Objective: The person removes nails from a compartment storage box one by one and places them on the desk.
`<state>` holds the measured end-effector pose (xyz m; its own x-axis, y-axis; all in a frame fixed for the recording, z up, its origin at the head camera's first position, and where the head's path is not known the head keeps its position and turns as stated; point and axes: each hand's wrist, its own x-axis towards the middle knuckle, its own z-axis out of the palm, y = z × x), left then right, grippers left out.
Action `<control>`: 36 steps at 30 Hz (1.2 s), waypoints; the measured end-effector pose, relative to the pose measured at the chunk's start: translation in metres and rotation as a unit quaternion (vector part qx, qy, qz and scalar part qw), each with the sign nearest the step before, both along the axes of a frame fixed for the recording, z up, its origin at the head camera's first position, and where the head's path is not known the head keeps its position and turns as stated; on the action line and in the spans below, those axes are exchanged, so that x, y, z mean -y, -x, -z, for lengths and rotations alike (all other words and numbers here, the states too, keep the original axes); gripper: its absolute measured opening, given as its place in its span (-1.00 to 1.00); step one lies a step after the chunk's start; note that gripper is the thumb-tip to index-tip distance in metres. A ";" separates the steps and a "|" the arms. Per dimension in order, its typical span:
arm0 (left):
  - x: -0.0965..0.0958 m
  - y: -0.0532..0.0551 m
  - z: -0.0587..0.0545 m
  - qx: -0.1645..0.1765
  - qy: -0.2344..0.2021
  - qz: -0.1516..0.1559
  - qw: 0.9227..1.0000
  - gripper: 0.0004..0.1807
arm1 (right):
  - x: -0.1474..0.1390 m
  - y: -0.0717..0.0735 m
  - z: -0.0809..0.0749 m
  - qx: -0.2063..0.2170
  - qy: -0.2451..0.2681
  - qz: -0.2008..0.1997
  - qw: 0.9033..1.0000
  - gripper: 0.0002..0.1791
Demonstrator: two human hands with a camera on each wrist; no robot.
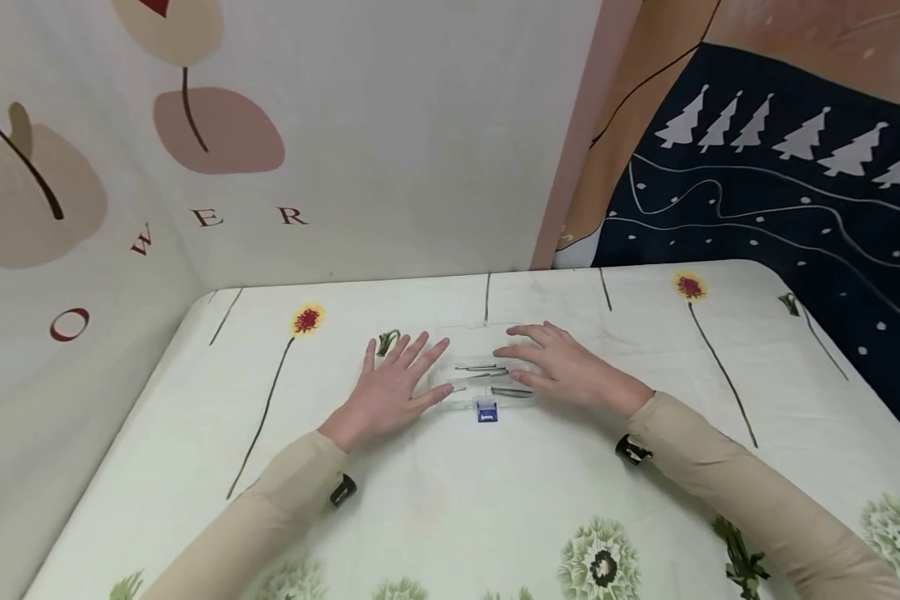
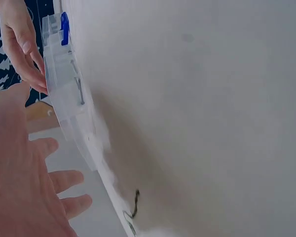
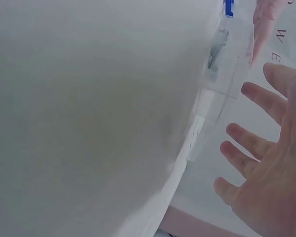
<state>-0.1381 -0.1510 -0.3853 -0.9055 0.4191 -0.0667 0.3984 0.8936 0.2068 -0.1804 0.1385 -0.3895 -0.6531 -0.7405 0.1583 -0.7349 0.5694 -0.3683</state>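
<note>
A clear plastic box (image 1: 465,403) with a blue latch (image 1: 487,410) on its near side sits on the cloth-covered table. Several thin metal pieces (image 1: 482,367) lie inside it; their exact kind is too small to tell. My left hand (image 1: 393,390) is spread at the box's left side, thumb beside its near left corner. On the opposite side my right hand (image 1: 570,364) hovers with fingers apart, pointing at the box. Both hands hold nothing. The left wrist view shows the box wall (image 2: 59,74) beyond the left hand; whether fingertips touch it I cannot tell.
The table is covered by a white cloth (image 1: 435,500) with printed flowers. Behind it hangs a pale printed curtain (image 1: 420,150), and a dark one with white trees (image 1: 757,208) stands at the right. Each sleeve carries a small black device (image 1: 342,490).
</note>
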 end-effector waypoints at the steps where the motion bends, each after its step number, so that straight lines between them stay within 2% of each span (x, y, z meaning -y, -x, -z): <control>1: -0.002 0.001 0.000 0.005 0.000 0.003 1.000 -0.22 | 0.000 0.000 0.001 0.002 0.000 -0.003 1.000 -0.60; 7: -0.007 0.005 0.001 0.026 0.012 0.022 0.999 -0.20 | 0.002 0.000 0.002 0.018 0.003 -0.021 1.000 -0.62; 13: -0.004 0.011 0.005 0.062 0.000 0.031 0.998 -0.17 | 0.008 0.001 0.000 0.032 -0.007 -0.023 0.999 -0.61; 17: -0.003 0.015 0.007 0.078 -0.011 0.035 0.996 -0.16 | 0.010 0.004 0.000 0.072 -0.022 -0.025 0.997 -0.59; 21: -0.005 0.016 0.008 0.080 -0.008 0.034 0.996 -0.15 | 0.010 0.007 0.004 0.126 -0.022 -0.020 0.992 -0.57; 27: -0.007 0.014 0.006 0.079 -0.007 0.028 0.996 -0.14 | 0.014 0.013 0.007 0.169 0.022 -0.003 0.985 -0.67; 31: -0.009 0.015 0.005 0.081 -0.022 0.029 0.996 -0.15 | 0.017 0.015 0.005 0.181 0.033 0.008 0.983 -0.75; 36: -0.012 0.018 0.006 0.075 -0.014 0.030 0.997 -0.14 | 0.018 0.013 0.004 0.186 0.044 0.013 0.981 -0.80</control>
